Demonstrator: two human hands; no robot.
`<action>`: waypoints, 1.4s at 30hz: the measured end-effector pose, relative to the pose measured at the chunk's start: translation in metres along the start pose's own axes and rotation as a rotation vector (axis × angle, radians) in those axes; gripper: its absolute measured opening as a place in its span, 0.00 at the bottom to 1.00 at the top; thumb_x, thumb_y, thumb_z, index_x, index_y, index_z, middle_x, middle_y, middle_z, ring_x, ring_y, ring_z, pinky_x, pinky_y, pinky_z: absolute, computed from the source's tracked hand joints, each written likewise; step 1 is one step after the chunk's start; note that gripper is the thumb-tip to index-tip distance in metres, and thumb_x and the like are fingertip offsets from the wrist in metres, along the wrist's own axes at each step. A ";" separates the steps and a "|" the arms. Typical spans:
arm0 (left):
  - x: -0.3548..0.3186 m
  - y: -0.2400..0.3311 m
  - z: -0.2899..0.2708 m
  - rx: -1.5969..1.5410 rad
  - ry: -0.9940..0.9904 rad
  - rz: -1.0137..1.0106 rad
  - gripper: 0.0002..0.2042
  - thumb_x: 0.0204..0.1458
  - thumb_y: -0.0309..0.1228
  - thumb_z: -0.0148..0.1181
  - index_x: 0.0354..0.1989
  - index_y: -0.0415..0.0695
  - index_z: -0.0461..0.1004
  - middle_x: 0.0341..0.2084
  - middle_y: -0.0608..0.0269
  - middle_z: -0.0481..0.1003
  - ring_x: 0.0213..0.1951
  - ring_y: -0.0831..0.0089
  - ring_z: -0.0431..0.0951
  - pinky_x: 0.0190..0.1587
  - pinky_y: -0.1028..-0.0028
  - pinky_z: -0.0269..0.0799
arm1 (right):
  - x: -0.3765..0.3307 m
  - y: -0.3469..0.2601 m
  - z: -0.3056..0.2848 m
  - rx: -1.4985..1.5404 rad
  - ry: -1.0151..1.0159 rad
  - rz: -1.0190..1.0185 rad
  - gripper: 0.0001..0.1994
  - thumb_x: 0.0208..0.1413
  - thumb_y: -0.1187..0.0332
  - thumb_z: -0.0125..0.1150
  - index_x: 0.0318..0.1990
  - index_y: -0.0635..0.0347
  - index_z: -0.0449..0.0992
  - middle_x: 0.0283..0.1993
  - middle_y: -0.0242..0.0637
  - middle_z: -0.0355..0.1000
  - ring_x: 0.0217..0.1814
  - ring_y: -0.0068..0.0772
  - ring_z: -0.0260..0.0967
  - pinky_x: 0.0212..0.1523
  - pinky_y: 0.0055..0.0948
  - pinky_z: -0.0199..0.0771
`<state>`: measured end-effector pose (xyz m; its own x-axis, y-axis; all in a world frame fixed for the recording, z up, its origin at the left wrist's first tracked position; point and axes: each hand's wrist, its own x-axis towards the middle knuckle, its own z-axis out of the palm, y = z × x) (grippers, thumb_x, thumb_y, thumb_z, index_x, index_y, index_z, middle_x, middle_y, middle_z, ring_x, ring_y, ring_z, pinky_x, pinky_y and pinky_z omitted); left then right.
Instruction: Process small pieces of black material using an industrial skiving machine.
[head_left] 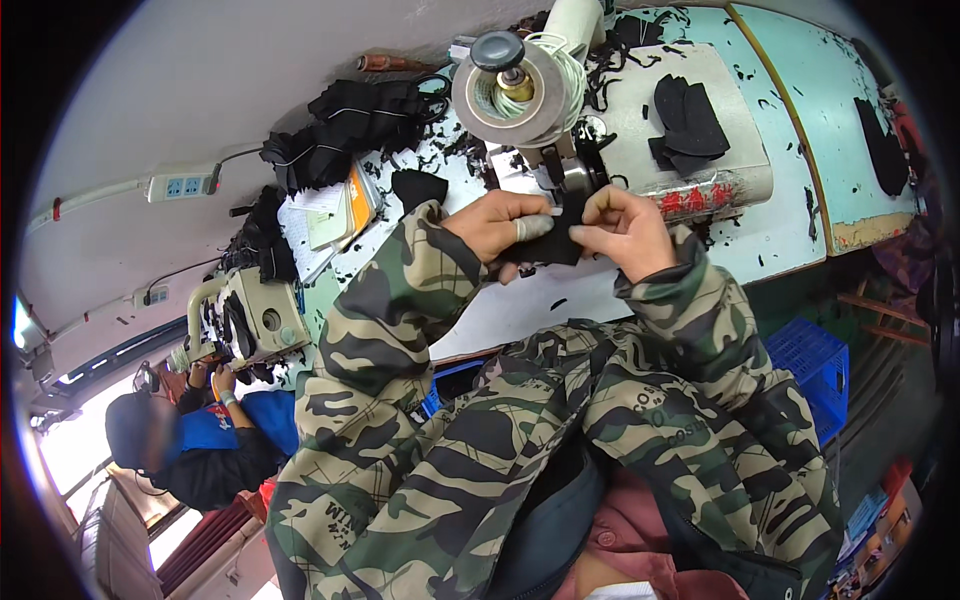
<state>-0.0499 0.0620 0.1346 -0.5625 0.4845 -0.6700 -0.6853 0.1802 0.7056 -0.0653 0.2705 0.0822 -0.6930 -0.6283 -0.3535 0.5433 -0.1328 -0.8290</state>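
Both of my hands are at a black piece of fabric (pixel 556 245) beside the working end of a cream industrial sewing machine (pixel 640 170). My left hand (pixel 505 232), with a pale wrap on one finger, grips the fabric's left side. Thumb and fingers of my right hand (pixel 630 232) pinch its right edge. The fabric's far end runs in under the machine head, where the head hides it. Folded black fabric pieces (pixel 690 122) lie on top of the machine bed. Another small black piece (pixel 418 188) rests on the table left of my hands.
A heap of black fabric (pixel 350 125) and papers with a notebook (pixel 345 220) lie at the left. Black scraps litter the white table (pixel 480 318). Blue crates (pixel 810 375) stand below right. At lower left, another person (pixel 190 445) works at a second sewing machine (pixel 255 315).
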 end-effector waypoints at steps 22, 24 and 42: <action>0.027 0.013 -0.036 0.264 0.210 -0.157 0.10 0.56 0.32 0.47 0.41 0.41 0.70 0.14 0.68 0.69 0.11 0.83 0.65 0.11 0.83 0.58 | 0.006 0.031 0.034 0.565 0.122 0.045 0.23 0.49 0.77 0.56 0.52 0.78 0.60 0.46 0.52 0.69 0.49 0.36 0.69 0.49 0.27 0.68; 0.038 0.001 -0.035 0.327 0.244 -0.096 0.11 0.55 0.31 0.47 0.41 0.39 0.70 0.13 0.67 0.69 0.10 0.82 0.65 0.10 0.83 0.58 | 0.003 0.035 0.022 0.257 0.221 -0.082 0.23 0.50 0.76 0.56 0.53 0.77 0.60 0.46 0.52 0.69 0.48 0.38 0.69 0.49 0.29 0.69; 0.015 -0.149 -0.062 1.235 0.868 0.089 0.12 0.43 0.39 0.60 0.30 0.44 0.69 0.19 0.51 0.72 0.25 0.53 0.74 0.28 0.58 0.68 | -0.008 -0.056 -0.040 -0.593 0.518 -0.568 0.09 0.47 0.77 0.57 0.38 0.66 0.75 0.33 0.36 0.73 0.34 0.23 0.69 0.36 0.20 0.69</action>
<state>0.0147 -0.0106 0.0050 -0.9731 -0.0292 -0.2286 -0.0761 0.9770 0.1990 -0.1092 0.3131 0.1136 -0.9784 -0.1550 0.1370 -0.1649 0.1848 -0.9688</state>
